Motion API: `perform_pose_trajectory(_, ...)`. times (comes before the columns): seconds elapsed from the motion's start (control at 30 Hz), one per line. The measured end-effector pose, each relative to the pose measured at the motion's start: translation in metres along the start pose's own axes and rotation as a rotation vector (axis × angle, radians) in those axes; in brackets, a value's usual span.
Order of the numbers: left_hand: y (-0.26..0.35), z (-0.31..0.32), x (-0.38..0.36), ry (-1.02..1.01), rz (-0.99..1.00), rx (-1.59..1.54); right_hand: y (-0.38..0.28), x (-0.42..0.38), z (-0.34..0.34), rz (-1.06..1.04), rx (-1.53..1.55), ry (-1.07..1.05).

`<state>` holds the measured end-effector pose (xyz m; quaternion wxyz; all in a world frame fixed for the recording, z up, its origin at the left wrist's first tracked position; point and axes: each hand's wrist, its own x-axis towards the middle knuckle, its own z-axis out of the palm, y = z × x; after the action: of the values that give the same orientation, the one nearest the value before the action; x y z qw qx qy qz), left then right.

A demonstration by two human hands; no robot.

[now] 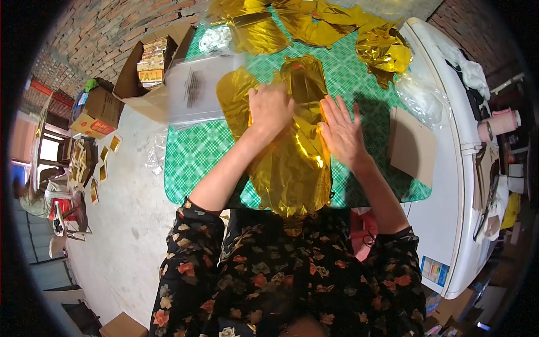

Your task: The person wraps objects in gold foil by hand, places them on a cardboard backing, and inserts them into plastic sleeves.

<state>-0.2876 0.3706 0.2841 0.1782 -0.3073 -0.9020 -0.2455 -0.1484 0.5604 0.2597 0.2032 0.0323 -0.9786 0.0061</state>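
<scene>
A flat, shiny gold foil piece [292,168] lies on the green checked tablecloth [196,151], its lower end hanging over the table's near edge. My left hand [271,108] is on the upper left part of the foil, blurred, so its fingers are hard to make out. Against the foil's right edge rests my right hand [343,132], fingers stretched out and holding nothing. The foil's upper part has two rounded lobes, one beyond each side of my left hand.
More gold foil pieces [320,25] lie along the far edge. Clear plastic bags [193,90] and an open carton [132,84] stand at the left. On the right are a cardboard sheet [412,143], a plastic bag [421,98] and a white appliance [449,213].
</scene>
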Motion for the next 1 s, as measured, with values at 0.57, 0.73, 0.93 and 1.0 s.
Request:
perform_pose_trajectory(0.57,0.015,0.034,-0.015,-0.182,0.453,-0.029,-0.003,0.003,-0.010,-0.019,0.019,0.013)
perform_pose_trajectory(0.73,0.016,0.033,-0.015,-0.220,0.432,0.017,-0.001,0.002,-0.009,-0.040,0.038,0.033)
perform_pose_trajectory(0.93,0.015,0.034,-0.016,-0.228,0.435,0.020,-0.014,-0.021,-0.030,-0.082,0.024,-0.061)
perform_pose_trajectory(1.0,0.015,0.035,-0.016,-0.229,0.435,0.021,-0.023,-0.037,-0.041,-0.063,0.062,-0.119)
